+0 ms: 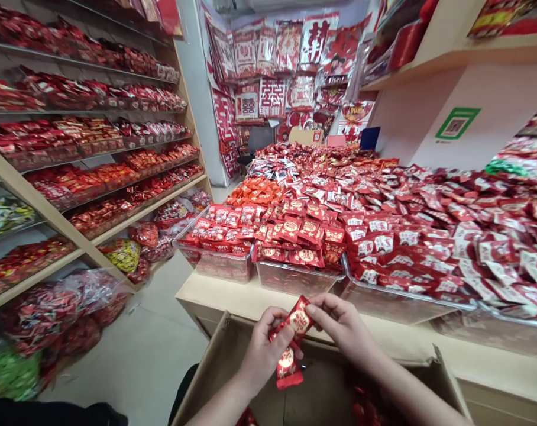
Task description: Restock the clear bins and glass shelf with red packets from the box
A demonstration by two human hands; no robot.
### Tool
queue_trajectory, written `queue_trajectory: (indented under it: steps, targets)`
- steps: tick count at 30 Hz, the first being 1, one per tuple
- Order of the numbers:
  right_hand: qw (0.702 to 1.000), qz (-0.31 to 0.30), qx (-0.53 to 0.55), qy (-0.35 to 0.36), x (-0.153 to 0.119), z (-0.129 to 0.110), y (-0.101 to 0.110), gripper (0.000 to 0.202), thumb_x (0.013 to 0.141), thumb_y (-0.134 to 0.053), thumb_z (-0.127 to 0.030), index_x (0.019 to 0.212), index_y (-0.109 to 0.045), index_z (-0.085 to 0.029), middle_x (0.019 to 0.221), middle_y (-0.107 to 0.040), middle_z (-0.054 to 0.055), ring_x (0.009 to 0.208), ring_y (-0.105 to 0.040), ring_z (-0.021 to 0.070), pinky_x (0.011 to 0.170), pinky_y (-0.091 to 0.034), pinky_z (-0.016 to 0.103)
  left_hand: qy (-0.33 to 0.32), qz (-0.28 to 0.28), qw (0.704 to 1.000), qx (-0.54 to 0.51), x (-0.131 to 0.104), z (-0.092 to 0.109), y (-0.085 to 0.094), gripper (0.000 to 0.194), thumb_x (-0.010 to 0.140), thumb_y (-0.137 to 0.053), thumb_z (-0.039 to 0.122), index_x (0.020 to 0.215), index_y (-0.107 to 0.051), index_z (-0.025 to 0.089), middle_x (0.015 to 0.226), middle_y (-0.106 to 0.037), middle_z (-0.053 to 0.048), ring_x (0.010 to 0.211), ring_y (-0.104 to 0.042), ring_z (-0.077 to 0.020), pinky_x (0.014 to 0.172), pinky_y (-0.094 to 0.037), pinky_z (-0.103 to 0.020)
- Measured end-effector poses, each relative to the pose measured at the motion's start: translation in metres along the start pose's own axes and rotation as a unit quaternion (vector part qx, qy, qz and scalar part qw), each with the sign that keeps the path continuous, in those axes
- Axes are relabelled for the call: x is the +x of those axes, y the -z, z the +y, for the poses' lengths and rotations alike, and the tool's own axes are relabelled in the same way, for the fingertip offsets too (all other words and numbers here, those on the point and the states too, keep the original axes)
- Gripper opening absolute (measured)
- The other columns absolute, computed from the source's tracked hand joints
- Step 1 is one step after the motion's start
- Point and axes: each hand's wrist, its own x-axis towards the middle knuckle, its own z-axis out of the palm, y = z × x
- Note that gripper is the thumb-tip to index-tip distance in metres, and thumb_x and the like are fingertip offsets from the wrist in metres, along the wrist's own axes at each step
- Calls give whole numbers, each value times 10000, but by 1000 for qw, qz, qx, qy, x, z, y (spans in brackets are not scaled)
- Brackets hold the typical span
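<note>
Over an open cardboard box (324, 384), my left hand (266, 346) is closed around red wrapped candies (287, 358) with gold-and-cream print. One hangs below its fingers. A further red wrapped candy (300, 319) lies between both hands: the left fingers hold its lower part, while my right hand (342, 322) pinches its upper right edge between thumb and fingers. How many packets sit inside the left palm is hidden. Some red packets (368, 408) lie in the box, partly covered by my right forearm. Just beyond the hands stands a clear plastic bin (295, 278) piled with similar packets.
Another clear bin (219, 266) of red packets stands to the left, and a wide bin (406, 305) to the right, all on a pale wooden counter (197, 290). Shelves (86, 154) full of red packets line the left wall. Stuffed plastic bags (64, 319) sit on the floor.
</note>
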Motion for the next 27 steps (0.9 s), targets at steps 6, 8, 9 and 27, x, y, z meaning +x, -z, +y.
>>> queue_trajectory:
  steps: [6, 8, 9, 27]
  targets:
    - [998, -58, 7, 8, -3, -1, -10, 218, 758, -539, -388, 806, -572, -178, 720, -598, 26, 668, -541, 155, 615, -439, 261, -24, 23, 999, 3, 2, 0, -1, 203, 760, -529, 340, 869, -549, 170, 649, -524, 18, 491, -510, -94, 477, -464, -235]
    - [998, -58, 18, 3, -5, -2, -10, 221, 752, -549, -388, 800, -572, -173, 725, -595, 27, 671, -539, 155, 616, -438, 262, -35, 30, 999, 20, 1, 3, -2, 193, 764, -526, 330, 871, -560, 172, 678, -549, 7, 545, -530, -107, 516, -460, -231]
    - [998, -57, 19, 3, -5, -3, -9, 222, 749, -552, -389, 792, -576, -172, 720, -594, 26, 670, -537, 155, 616, -437, 262, -46, 31, 998, 39, 0, 5, -2, 188, 762, -533, 319, 869, -569, 170, 711, -569, -5, 605, -546, -121, 564, -461, -234]
    - [954, -89, 254, -135, -8, -17, -2, 450, 516, -769, -220, 873, -497, -181, 809, -557, -3, 649, -556, 105, 576, -445, 231, -119, 157, 979, 48, 10, 37, -33, 225, 793, -482, 354, 967, -486, 211, 887, -603, -8, 816, -563, -129, 735, -437, -218]
